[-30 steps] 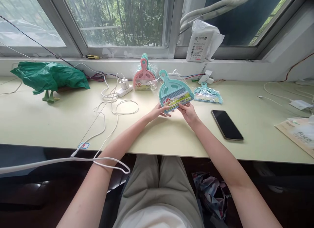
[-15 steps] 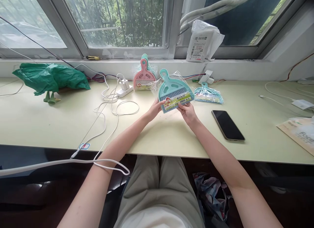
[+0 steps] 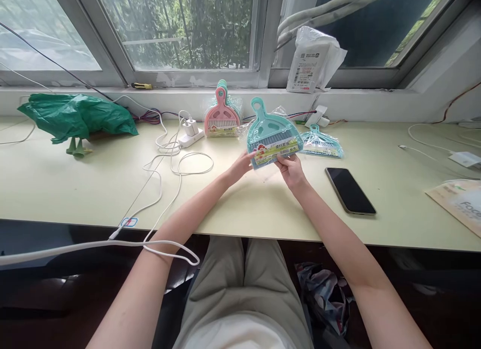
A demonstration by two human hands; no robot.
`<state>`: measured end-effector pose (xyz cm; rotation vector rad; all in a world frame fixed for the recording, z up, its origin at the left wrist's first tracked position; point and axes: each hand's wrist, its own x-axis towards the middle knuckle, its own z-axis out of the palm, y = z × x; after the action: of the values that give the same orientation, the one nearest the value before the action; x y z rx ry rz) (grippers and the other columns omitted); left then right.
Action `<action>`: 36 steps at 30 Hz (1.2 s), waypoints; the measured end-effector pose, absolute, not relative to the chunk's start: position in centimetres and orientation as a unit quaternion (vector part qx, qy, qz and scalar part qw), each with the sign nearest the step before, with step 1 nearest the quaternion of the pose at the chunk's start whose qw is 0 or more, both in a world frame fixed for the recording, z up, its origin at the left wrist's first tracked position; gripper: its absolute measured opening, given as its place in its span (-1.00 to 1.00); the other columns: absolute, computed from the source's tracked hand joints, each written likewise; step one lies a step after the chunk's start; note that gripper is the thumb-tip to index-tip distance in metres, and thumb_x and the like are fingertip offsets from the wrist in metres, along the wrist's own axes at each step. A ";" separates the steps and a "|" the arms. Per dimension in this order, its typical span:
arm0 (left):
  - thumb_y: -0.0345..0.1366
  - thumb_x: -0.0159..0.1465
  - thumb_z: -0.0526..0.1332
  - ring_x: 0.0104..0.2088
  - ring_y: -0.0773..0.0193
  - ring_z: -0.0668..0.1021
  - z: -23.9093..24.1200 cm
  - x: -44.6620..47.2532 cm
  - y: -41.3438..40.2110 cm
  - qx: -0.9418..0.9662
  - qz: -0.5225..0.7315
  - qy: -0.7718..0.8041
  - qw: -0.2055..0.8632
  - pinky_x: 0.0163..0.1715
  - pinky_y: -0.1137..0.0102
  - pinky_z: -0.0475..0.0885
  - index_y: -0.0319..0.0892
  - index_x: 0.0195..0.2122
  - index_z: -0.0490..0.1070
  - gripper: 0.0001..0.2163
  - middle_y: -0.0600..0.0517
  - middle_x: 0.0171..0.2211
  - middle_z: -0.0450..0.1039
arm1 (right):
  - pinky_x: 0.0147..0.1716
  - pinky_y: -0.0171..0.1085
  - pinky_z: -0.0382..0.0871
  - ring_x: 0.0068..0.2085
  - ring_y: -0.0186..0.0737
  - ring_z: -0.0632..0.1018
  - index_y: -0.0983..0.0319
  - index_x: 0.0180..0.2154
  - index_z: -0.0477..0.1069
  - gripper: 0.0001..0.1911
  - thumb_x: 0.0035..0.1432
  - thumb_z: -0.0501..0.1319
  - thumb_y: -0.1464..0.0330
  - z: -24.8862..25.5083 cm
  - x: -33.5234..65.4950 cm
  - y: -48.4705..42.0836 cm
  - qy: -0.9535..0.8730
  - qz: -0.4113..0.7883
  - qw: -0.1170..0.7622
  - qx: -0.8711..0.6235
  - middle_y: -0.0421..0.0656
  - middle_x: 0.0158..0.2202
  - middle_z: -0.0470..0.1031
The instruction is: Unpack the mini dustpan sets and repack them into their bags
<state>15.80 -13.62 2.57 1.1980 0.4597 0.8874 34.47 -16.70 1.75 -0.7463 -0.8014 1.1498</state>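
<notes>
A teal dustpan and brush set [image 3: 276, 131] in clear plastic wrap is held up over the table, handle at the top and tilted. My left hand [image 3: 241, 167] is at its lower left corner, thumb toward the label and the other fingers hidden behind. Along the lower edge, my right hand [image 3: 291, 171] pinches the set near the barcode. Behind on the left, a pink dustpan set [image 3: 222, 113] stands against the wall in front of teal ones. Another wrapped teal set [image 3: 322, 142] lies on the table behind my right hand.
A black phone [image 3: 350, 191] lies to the right on the table [image 3: 263, 209]. White cables and a power strip [image 3: 191, 134] spread over the left side. A green plastic bag [image 3: 80, 116] sits far left. A white package [image 3: 314, 61] stands on the sill.
The held dustpan set has moved slightly right and up, its handle further from the pink set. Both hands stay on it, my left hand now less over its front.
</notes>
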 end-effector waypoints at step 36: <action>-0.24 0.16 0.27 -0.11 0.07 0.64 2.6 15.7 -14.2 0.548 0.386 0.290 0.683 0.04 0.05 0.47 -0.20 -0.01 0.34 -0.63 -0.16 0.01 0.54 | 0.20 -0.05 0.43 0.06 -0.11 0.58 0.14 -0.24 0.44 -0.67 -0.11 0.41 0.44 1.0 34.0 -16.7 -0.349 0.524 0.686 -0.365 -0.21 -0.12 0.62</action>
<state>15.69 -14.16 2.61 1.2295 0.6512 0.8667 34.02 -16.67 0.99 -0.8178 -0.7823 1.1730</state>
